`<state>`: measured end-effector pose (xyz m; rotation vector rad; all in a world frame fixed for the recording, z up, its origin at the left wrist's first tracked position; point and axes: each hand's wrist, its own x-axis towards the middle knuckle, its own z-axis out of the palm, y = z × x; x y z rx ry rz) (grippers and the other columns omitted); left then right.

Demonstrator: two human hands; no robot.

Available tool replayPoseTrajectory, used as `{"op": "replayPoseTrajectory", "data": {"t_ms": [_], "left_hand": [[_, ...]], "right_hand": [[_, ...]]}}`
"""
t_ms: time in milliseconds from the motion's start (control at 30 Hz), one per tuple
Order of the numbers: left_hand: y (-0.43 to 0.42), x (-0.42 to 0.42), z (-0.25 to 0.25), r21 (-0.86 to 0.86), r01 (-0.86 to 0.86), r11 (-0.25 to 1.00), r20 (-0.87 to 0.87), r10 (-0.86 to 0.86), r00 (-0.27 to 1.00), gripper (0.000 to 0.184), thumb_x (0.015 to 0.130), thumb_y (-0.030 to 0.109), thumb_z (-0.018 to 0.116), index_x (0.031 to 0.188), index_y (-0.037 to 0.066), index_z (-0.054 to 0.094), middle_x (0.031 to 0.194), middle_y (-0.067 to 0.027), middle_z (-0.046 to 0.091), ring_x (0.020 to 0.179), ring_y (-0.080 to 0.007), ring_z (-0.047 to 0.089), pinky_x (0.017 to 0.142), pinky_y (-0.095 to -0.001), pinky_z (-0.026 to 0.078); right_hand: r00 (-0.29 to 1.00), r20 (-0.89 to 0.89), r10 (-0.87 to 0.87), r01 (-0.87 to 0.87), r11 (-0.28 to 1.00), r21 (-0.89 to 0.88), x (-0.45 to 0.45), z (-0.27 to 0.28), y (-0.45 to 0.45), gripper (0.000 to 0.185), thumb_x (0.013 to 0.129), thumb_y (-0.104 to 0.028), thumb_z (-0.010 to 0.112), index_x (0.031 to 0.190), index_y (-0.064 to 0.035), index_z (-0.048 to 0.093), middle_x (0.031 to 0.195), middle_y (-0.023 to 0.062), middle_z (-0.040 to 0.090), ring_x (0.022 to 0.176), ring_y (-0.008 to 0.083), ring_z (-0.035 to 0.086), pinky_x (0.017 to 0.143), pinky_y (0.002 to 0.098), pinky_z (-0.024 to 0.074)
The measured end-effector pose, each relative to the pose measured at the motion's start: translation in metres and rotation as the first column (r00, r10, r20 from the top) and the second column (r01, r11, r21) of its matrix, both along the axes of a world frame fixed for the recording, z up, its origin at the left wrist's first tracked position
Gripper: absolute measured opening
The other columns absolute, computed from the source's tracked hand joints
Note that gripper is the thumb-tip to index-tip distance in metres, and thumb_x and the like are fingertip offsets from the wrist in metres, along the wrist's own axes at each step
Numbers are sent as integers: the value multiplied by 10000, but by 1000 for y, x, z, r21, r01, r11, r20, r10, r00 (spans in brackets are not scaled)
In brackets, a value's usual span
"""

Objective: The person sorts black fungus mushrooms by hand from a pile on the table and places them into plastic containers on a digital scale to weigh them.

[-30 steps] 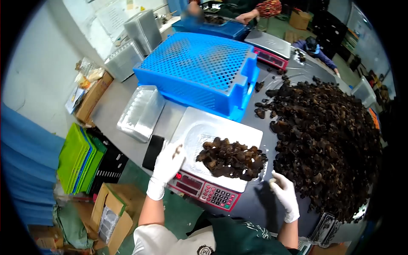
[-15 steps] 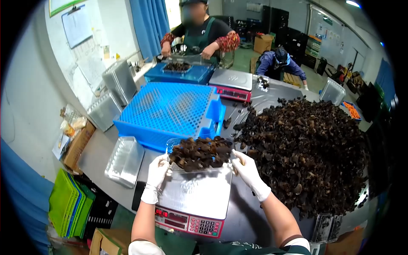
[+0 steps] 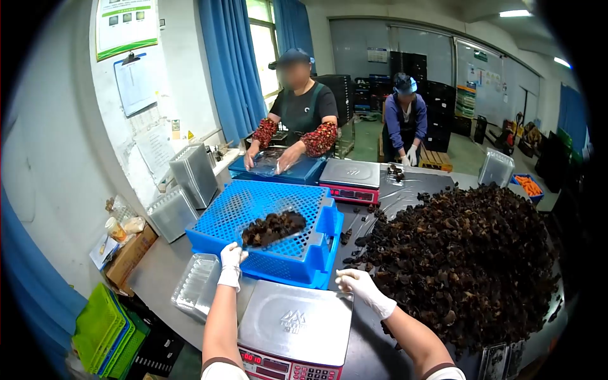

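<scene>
A clear plastic tray of dark wood ear mushrooms [image 3: 273, 229], slightly blurred, is over the top of the upturned blue crate [image 3: 218, 212]. My left hand [image 3: 232, 258], in a white glove, has its fingers closed at the tray's near left corner; the exact grip is partly hidden. Apart from the tray, my right hand [image 3: 366, 290], also gloved, is over the table to the right of the scale. Its thumb and fingers are parted, with nothing between them. The near scale [image 3: 296, 320] has a bare metal plate and a lit red display.
A large heap of wood ear mushrooms [image 3: 468, 266] covers the table's right side. Stacked clear trays [image 3: 195, 285] stand left of the scale. Behind the crate are a second scale [image 3: 349, 174] and a co-worker [image 3: 297, 120] handling clear film. Another person [image 3: 405, 120] stands farther back.
The filled tray has moved forward and left from above the near scale to the blue crate. My right hand has let go of it. The view has tilted up.
</scene>
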<state>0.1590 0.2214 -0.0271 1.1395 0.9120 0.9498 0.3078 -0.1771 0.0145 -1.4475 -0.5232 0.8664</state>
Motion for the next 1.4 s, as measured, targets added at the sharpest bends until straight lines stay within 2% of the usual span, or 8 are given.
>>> {"op": "replayPoseTrajectory", "data": {"t_ms": [67, 267, 467, 700, 967, 1033, 1233, 1400], "left_hand": [[19, 5, -9, 6, -22, 1000, 202, 20, 979, 492, 809, -166, 504, 1280, -25, 515, 1243, -220, 537, 959, -275, 624, 674, -318, 579], [4, -58, 3, 744, 200, 637, -364, 136, 921, 419, 842, -29, 541, 1260, 3, 542, 1190, -156, 582, 1083, -299, 579, 896, -368, 490], [-29, -153, -15, 675, 397, 622, -736, 609, 297, 304, 894, 288, 576, 1096, 66, 621, 1005, -163, 600, 996, -339, 572, 846, -446, 465], [51, -196, -57, 590, 224, 776, -610, 247, 753, 146, 809, 130, 553, 766, -1, 600, 681, -91, 589, 643, -190, 517, 632, -353, 449], [5, -171, 8, 282, 38, 959, -727, 187, 661, 182, 899, 160, 544, 891, 2, 634, 776, -64, 567, 727, -205, 521, 681, -318, 435], [-7, -163, 8, 892, -110, 438, -237, 660, 713, 218, 965, 148, 479, 977, -35, 598, 873, -132, 575, 832, -264, 545, 783, -347, 444], [-191, -170, 33, 890, 440, 123, -454, 138, 880, 106, 927, 28, 510, 995, -5, 584, 928, -150, 569, 893, -331, 552, 830, -431, 436], [-258, -181, 38, 568, 821, 59, -822, -12, 570, 369, 699, -1, 694, 1054, 58, 615, 1016, -145, 551, 997, -325, 533, 863, -434, 434]], "right_hand": [[1000, 20, 16, -16, 1000, -1, -2, -4, -18, 262, 928, -76, 547, 1168, 15, 598, 932, 58, 670, 766, 114, 646, 703, 239, 539], [994, 105, -41, 43, 999, -21, -15, -25, -100, 227, 915, -76, 568, 1101, 33, 638, 893, 54, 680, 742, 88, 596, 689, 227, 494], [974, 5, -226, 225, 969, -105, -45, -52, -194, 221, 909, -69, 571, 1095, 20, 651, 889, 62, 697, 740, 101, 618, 694, 241, 507], [862, -69, -502, 498, 865, -62, -87, -53, -255, 211, 922, -64, 552, 1092, 21, 644, 871, 60, 677, 724, 104, 601, 681, 245, 505], [746, -24, -666, 664, 746, -54, -104, -58, -303, 215, 931, -81, 552, 1104, 14, 637, 877, 51, 665, 748, 89, 578, 685, 225, 480], [739, 132, -661, 674, 729, -121, -103, -55, -304, 225, 925, -109, 565, 1095, 21, 637, 907, 73, 679, 798, 127, 611, 741, 255, 497], [553, 751, -361, 643, 759, -108, -87, -66, -274, 264, 851, -134, 615, 1093, -34, 653, 1053, 127, 659, 986, 291, 618, 881, 363, 489], [321, 946, -38, 681, 704, -203, -72, -87, -229, 559, 795, -292, 639, 1311, -108, 524, 1322, 166, 493, 1213, 352, 428, 1035, 474, 328]]}}
